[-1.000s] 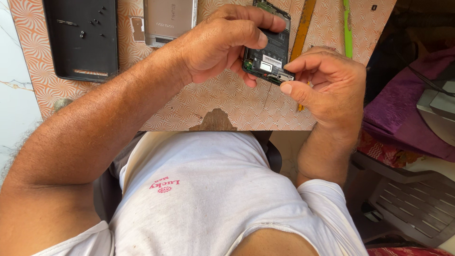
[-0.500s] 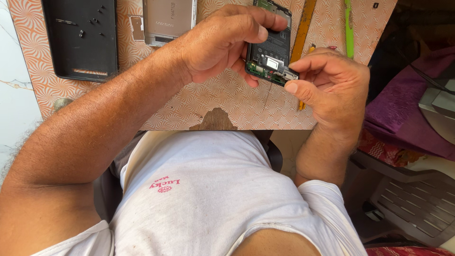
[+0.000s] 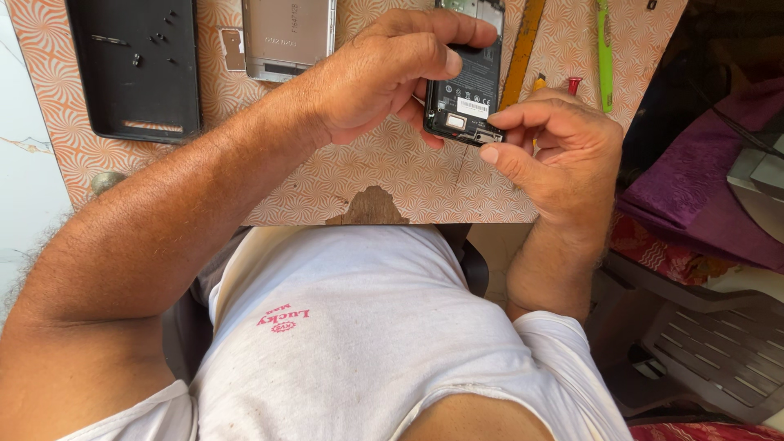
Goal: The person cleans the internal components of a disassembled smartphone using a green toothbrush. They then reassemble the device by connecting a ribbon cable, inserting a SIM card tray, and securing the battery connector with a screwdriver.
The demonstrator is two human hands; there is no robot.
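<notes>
Black, with its back cover off: phone (image 3: 465, 86) held over the middle of the far edge of the surface (image 3: 384, 175), long axis running away from the body toward that far edge, opened back facing up, near end tipped slightly toward the right hand. Left hand (image 3: 384, 77) reaching in from the left side, forearm slanted across the near-left corner, fingers curled over the phone's top and thumb beneath, clamped around it. Right hand (image 3: 555, 151) raised on a bent wrist near the right edge, thumb and forefinger pressed together on the phone's near right corner, remaining fingers curled. Lying flat by the far-left corner, a black tray (image 3: 135, 69); beside it a grey back cover (image 3: 287, 37). Near the far-right edge, a green stick (image 3: 604, 57).
</notes>
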